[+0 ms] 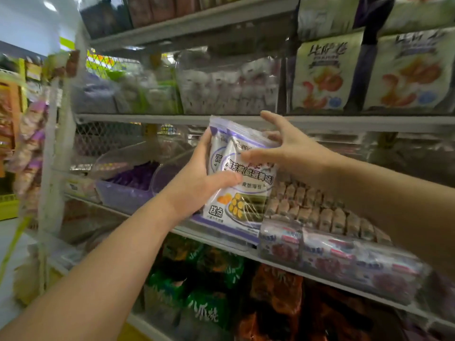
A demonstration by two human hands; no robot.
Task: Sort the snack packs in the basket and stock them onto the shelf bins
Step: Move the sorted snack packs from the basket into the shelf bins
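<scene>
Two white and purple seaweed-roll snack packs point(248, 183) stand upright in front of the middle shelf. My left hand point(199, 178) grips them from the left, thumb across the front pack. My right hand point(283, 146) is at their upper right with fingers spread; the thumb lies over the front pack and the fingers reach behind the top edge. Just left of the packs sits a clear purple shelf bin point(123, 193). The basket is out of sight.
A bin of small brown wrapped snacks point(320, 205) lies right of the packs, with purple and white packs point(344, 257) along the shelf front. Large chip bags point(322, 77) fill the upper right. Green and orange bags point(209, 291) crowd the lower shelf. The aisle opens at the left.
</scene>
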